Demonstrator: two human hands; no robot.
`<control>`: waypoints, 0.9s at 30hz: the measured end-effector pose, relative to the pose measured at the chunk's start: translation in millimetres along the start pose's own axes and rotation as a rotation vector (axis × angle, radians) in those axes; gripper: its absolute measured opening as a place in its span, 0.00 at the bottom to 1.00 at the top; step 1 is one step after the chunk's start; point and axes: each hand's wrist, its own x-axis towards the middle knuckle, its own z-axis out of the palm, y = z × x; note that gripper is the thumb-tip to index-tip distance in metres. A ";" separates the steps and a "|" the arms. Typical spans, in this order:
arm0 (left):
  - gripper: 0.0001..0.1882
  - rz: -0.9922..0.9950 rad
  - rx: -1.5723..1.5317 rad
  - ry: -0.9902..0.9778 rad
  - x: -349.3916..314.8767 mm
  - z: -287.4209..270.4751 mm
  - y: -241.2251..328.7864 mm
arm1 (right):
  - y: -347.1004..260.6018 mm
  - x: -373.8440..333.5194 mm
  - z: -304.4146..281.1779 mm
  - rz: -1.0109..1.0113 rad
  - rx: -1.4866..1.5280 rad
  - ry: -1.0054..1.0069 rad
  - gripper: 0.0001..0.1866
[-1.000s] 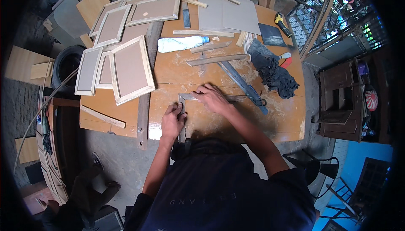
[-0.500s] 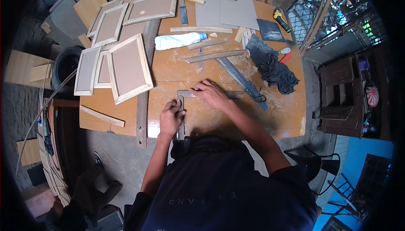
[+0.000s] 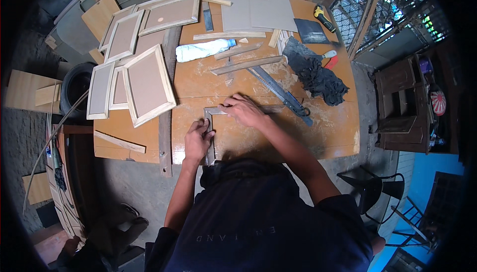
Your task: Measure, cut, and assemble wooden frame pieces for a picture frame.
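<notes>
Two dark wooden moulding strips meet at a corner on the near middle of the table. One strip (image 3: pixel 211 150) runs toward my body, and the other strip (image 3: pixel 274 108) runs off to the right. My left hand (image 3: pixel 198 142) is closed around the near-running strip just below the corner, thumb on its inner side. Fingers of my right hand (image 3: pixel 242 109) pinch the crosswise strip close to the same corner. Whether the joint is tight is too small to tell. Beyond my right hand lies a saw-like metal blade (image 3: pixel 272 86) with a dark handle, slanting across the table.
Pale wooden frames (image 3: pixel 149 85) with brown backing pile up on the left. A plastic bottle (image 3: pixel 204 51), loose wood strips (image 3: pixel 247 65), grey boards (image 3: pixel 258 13), a crumpled black cloth (image 3: pixel 318 76) and a yellow-black tool (image 3: pixel 324 18) lie farther back. Someone sits at lower left.
The whole view has shifted slightly with my head. Both hands keep their hold on the strips at the corner. The person at lower left has moved their feet a little.
</notes>
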 end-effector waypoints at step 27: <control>0.24 0.007 0.011 0.013 -1.2 -1.1 2.0 | 0.3 1.4 -0.3 -0.030 0.019 0.050 0.24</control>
